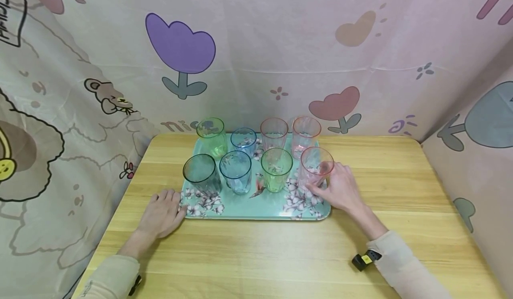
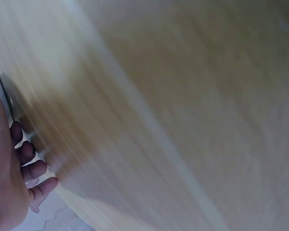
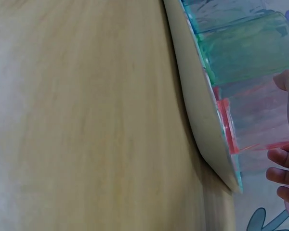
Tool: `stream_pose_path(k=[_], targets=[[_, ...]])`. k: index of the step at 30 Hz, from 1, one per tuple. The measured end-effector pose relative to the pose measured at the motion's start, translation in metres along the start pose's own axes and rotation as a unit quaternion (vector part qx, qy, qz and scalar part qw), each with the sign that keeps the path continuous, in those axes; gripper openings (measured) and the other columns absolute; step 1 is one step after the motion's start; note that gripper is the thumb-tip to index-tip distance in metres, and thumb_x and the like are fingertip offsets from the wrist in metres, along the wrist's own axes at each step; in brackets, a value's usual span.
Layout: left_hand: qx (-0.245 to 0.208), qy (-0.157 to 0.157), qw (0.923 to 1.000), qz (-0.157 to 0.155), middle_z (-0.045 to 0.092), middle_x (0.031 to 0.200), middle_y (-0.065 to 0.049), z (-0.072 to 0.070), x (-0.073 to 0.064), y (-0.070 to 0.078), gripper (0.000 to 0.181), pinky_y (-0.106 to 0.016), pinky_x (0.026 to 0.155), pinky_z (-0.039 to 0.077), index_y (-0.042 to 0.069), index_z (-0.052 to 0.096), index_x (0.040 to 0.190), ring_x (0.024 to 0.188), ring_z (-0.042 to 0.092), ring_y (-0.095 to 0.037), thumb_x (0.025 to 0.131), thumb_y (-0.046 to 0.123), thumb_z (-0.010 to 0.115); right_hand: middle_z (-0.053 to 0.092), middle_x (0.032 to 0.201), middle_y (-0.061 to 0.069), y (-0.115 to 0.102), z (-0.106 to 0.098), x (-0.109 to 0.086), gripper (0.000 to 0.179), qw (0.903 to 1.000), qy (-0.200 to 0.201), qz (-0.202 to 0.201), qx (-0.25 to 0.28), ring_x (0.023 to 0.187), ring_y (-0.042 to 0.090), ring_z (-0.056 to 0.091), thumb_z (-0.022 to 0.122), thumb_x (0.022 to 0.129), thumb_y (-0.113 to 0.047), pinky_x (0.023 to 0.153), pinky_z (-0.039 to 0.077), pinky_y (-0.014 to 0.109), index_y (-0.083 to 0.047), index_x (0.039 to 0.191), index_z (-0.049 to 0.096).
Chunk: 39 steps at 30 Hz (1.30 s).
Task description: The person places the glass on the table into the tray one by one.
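Note:
A mint-green floral tray (image 1: 248, 211) carries two rows of clear tinted tumblers. At its front right corner my right hand (image 1: 345, 188) holds a pink tumbler (image 1: 311, 171), thumb on the near side and fingers on the far right side. In the right wrist view the pink tumbler (image 3: 260, 120) stands upright on the tray, beside a green tumbler (image 3: 250, 48). My left hand (image 1: 161, 214) lies flat on the table at the tray's left edge, its thumb right at the rim. The grey tumbler (image 1: 202, 176) is the glass nearest to it.
Along the front row also stand a light blue tumbler (image 1: 235, 172) and a green tumbler (image 1: 276, 171). Behind them are a green tumbler (image 1: 212, 139), a blue tumbler (image 1: 243, 142) and two pink ones. A patterned curtain (image 1: 256, 45) hangs behind the wooden table (image 1: 256, 259).

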<state>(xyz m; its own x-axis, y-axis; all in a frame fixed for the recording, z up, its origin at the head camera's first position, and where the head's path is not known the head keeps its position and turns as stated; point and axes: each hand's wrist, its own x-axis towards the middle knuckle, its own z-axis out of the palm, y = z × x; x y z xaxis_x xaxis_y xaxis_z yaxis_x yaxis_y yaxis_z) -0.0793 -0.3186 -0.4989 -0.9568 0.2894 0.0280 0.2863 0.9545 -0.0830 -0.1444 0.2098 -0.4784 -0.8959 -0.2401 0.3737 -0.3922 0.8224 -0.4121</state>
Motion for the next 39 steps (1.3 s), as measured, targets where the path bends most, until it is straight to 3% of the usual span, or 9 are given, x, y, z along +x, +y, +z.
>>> stream_pose_path(k=[23, 32, 39], targets=[[0.001, 0.020, 0.9998, 0.009, 0.063, 0.109, -0.021, 0.004, 0.003, -0.001, 0.037, -0.055, 0.088, 0.045, 0.000, 0.055, 0.109, 0.105, 0.056, -0.038, 0.101, 0.037, 0.053, 0.070, 0.106, 0.012, -0.002, 0.006, 0.000, 0.072, 0.9994, -0.027, -0.003, -0.021, 0.095, 0.028, 0.061, 0.083, 0.077, -0.059, 0.082, 0.043, 0.040, -0.004, 0.119, 0.062], [0.002, 0.014, 0.9999, 0.006, 0.064, 0.112, -0.022, 0.003, 0.005, 0.000, 0.039, -0.056, 0.089, 0.046, -0.001, 0.055, 0.112, 0.107, 0.057, -0.039, 0.102, 0.037, 0.053, 0.066, 0.100, 0.012, -0.001, 0.000, 0.003, 0.081, 0.9934, -0.031, -0.025, -0.107, 0.094, 0.031, 0.061, 0.075, 0.077, -0.074, 0.081, 0.043, 0.041, -0.003, 0.116, 0.064], [0.000, 0.009, 1.0000, 0.004, 0.064, 0.114, -0.022, 0.003, 0.004, 0.000, 0.040, -0.056, 0.090, 0.046, -0.001, 0.056, 0.114, 0.109, 0.057, -0.039, 0.102, 0.037, 0.052, 0.066, 0.098, 0.013, 0.001, -0.005, 0.003, 0.089, 0.9884, -0.037, -0.032, -0.144, 0.095, 0.033, 0.062, 0.072, 0.074, -0.081, 0.083, 0.042, 0.043, -0.001, 0.113, 0.065]])
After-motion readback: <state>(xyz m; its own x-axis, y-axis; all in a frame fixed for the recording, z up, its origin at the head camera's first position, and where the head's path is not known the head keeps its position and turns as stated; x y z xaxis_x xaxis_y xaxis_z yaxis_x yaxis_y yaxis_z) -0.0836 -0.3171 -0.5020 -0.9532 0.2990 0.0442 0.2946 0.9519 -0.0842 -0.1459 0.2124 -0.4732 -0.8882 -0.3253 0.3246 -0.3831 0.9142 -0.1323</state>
